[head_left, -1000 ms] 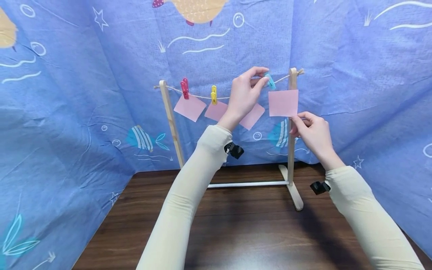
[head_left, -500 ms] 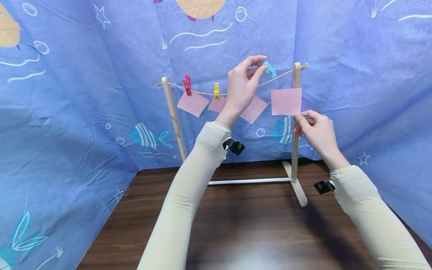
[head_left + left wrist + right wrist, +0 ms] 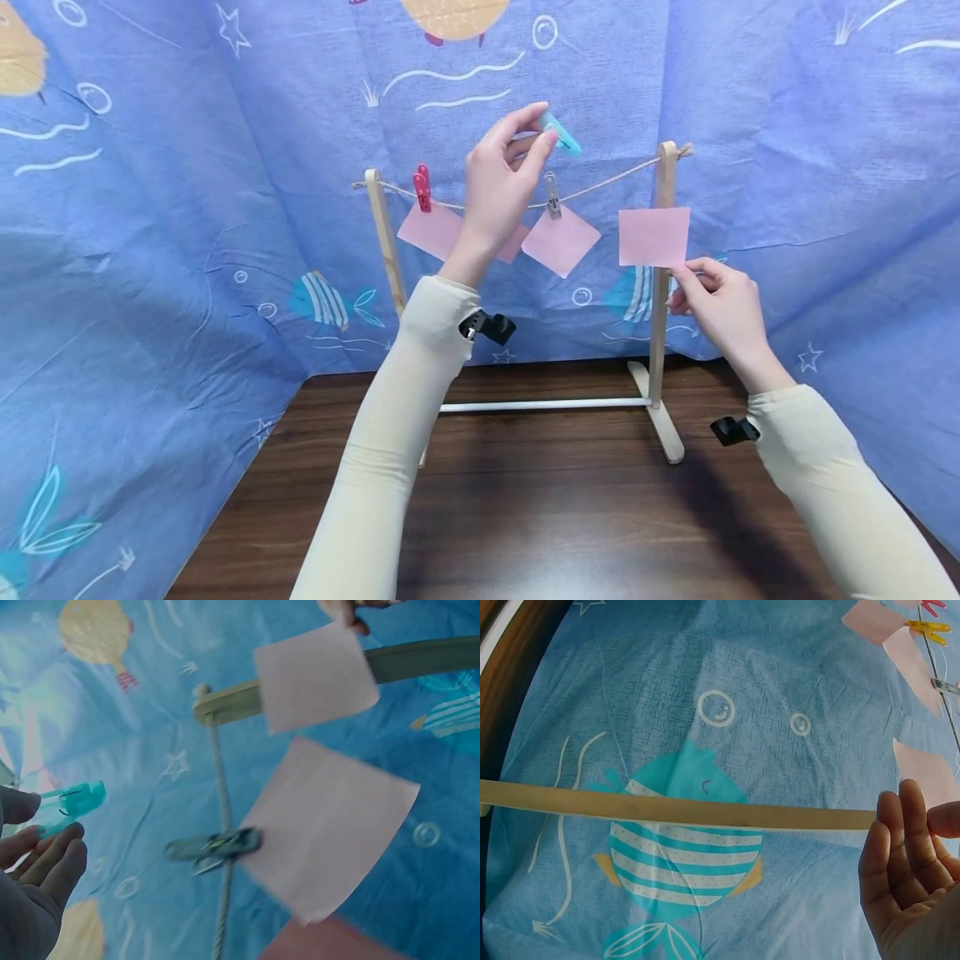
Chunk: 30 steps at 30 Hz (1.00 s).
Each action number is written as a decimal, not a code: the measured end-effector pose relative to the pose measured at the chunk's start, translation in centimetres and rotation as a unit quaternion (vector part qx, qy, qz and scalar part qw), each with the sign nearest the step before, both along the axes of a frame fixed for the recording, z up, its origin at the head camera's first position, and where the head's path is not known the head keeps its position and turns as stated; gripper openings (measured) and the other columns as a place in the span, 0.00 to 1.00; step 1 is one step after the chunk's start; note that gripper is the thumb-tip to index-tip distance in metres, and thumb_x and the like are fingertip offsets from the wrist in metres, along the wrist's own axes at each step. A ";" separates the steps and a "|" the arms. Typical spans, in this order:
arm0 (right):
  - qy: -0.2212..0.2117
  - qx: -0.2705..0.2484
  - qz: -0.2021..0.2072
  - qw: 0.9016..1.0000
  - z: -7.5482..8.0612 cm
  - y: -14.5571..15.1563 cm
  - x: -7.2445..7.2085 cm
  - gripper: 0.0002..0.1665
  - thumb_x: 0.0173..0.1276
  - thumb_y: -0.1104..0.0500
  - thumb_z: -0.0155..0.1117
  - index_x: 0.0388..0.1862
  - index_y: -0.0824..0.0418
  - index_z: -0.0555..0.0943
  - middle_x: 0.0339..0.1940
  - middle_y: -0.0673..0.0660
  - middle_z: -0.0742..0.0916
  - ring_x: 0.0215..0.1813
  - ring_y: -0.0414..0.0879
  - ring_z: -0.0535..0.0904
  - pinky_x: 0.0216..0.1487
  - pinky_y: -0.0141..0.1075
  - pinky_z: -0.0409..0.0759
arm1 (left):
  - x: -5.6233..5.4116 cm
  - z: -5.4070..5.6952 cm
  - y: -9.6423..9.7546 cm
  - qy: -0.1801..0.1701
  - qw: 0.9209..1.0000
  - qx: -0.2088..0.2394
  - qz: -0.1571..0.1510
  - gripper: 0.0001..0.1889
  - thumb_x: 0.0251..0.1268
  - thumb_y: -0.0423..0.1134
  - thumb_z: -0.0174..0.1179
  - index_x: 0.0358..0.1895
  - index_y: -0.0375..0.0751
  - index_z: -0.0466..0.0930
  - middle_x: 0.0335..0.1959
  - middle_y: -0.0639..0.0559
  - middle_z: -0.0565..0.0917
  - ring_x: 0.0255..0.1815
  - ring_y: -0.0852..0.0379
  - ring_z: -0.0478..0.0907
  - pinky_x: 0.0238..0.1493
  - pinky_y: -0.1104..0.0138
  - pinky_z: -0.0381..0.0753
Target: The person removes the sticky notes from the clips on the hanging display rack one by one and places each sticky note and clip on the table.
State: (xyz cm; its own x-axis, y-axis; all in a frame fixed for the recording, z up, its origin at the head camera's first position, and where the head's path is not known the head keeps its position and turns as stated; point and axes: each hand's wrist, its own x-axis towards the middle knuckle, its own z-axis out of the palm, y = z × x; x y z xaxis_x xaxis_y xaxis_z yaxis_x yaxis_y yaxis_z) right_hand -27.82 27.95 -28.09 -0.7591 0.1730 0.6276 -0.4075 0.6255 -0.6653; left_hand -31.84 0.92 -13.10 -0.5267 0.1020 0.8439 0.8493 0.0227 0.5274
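Turquoise clothespin (image 3: 562, 136) is being pinched at its upper end between the thumb and fingers of a person's left hand (image 3: 498, 171), and is hovering above a sagging rope (image 3: 615, 177), apart from it. Seen from the head, its long axis is slanting from upper left to lower right, the free end pointing down toward the wooden post (image 3: 658, 333) at right. From the left wrist, that free end is pointing rightward, tipping slightly upward. The right hand (image 3: 722, 304) is pinching a pink sheet (image 3: 654, 237) by its lower right corner, thumb against finger; the sheet is standing upright in front of the post, its longer edges running nearly level. Between the hands, a grey clothespin (image 3: 553, 196) is gripping the rope, its long axis running near vertical, with a second sheet (image 3: 561, 240) hanging cornerwise below. Farther left, a red clothespin (image 3: 422, 188) is leaning slightly on the line above another sheet (image 3: 429, 227). A yellow clothespin (image 3: 930, 630) is showing from the right wrist, next to the red one.
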 end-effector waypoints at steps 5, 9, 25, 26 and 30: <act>-0.005 -0.006 -0.011 1.000 -0.5 0.9 0.6 0.24 0.77 0.42 0.58 0.48 0.61 0.86 0.19 0.40 0.86 0.24 0.29 0.81 0.26 0.24 0.75 | 0.9 0.7 -2.6 0.009 1.000 0.025 -0.004 0.20 0.70 0.30 0.62 0.63 0.31 0.78 0.50 0.44 0.80 0.50 0.59 0.85 0.53 0.68 0.82; -0.006 -0.017 -0.022 1.000 -0.8 1.6 1.0 0.21 0.77 0.43 0.58 0.47 0.59 0.85 0.19 0.38 0.86 0.24 0.28 0.81 0.28 0.23 0.74 | 2.1 1.2 -5.3 0.015 0.998 0.052 0.013 0.20 0.70 0.28 0.61 0.64 0.29 0.76 0.51 0.44 0.79 0.50 0.55 0.84 0.54 0.66 0.82; 0.024 -0.146 -0.010 0.989 -2.1 4.9 2.4 0.10 0.75 0.54 0.62 0.43 0.60 0.85 0.17 0.42 0.86 0.21 0.32 0.83 0.29 0.22 0.81 | 4.0 -0.7 -17.1 0.001 0.976 0.188 0.111 0.23 0.60 0.23 0.67 0.60 0.35 0.82 0.49 0.46 0.81 0.48 0.52 0.79 0.52 0.67 0.80; 0.024 -0.150 -0.011 0.988 -2.3 5.1 2.3 0.11 0.75 0.54 0.62 0.43 0.61 0.85 0.17 0.43 0.86 0.21 0.32 0.83 0.29 0.23 0.81 | 3.8 -1.1 -17.8 -0.003 0.975 0.184 0.122 0.23 0.60 0.24 0.67 0.61 0.36 0.82 0.50 0.46 0.81 0.49 0.53 0.78 0.52 0.67 0.80; 0.018 -0.158 -0.018 0.987 -3.1 5.7 2.2 0.12 0.75 0.55 0.62 0.44 0.64 0.84 0.17 0.42 0.86 0.21 0.31 0.83 0.29 0.23 0.81 | 2.8 -3.4 -20.4 -0.033 0.972 0.152 0.174 0.26 0.61 0.26 0.68 0.64 0.41 0.80 0.53 0.49 0.81 0.51 0.54 0.77 0.52 0.66 0.78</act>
State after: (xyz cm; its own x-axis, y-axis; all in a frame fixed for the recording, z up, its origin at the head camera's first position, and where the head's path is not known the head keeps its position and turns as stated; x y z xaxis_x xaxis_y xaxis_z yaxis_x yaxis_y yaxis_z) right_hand -25.61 33.68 -31.22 -0.7269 0.3906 0.5648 -0.4160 0.4039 -0.8147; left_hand -29.05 -19.49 -16.51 -0.5395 -0.3404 0.7701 0.7818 0.1370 0.6083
